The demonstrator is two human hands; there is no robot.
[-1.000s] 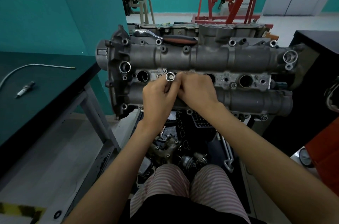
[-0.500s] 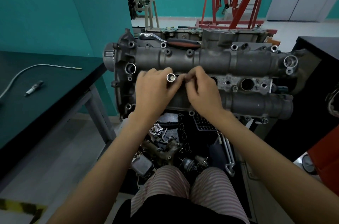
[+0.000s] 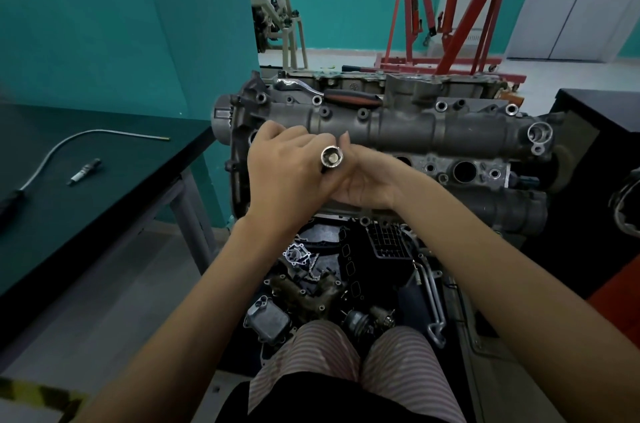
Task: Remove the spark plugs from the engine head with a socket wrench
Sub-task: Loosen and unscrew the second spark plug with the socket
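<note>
The grey engine head (image 3: 408, 128) stands in front of me with open plug wells (image 3: 464, 171) along its middle. My left hand (image 3: 287, 173) grips a silver spark plug socket (image 3: 331, 156) whose open end faces me, and something pale shows inside it. My right hand (image 3: 367, 183) lies palm-up just under the socket, its fingers curled around the socket's lower part. A ratchet wrench (image 3: 346, 97) with a dark red handle rests on top of the head. One spark plug (image 3: 84, 172) lies on the green bench at the left.
A green bench (image 3: 104, 201) at the left also carries a bent metal rod (image 3: 86, 138). Loose engine parts (image 3: 311, 287) fill a tray below the head. A dark cabinet (image 3: 595, 131) stands at the right, and a red engine hoist (image 3: 446, 17) behind.
Both hands have lifted the socket up out of the head and toward me; its open end now faces the camera. The right hand has turned palm-up beneath it.
</note>
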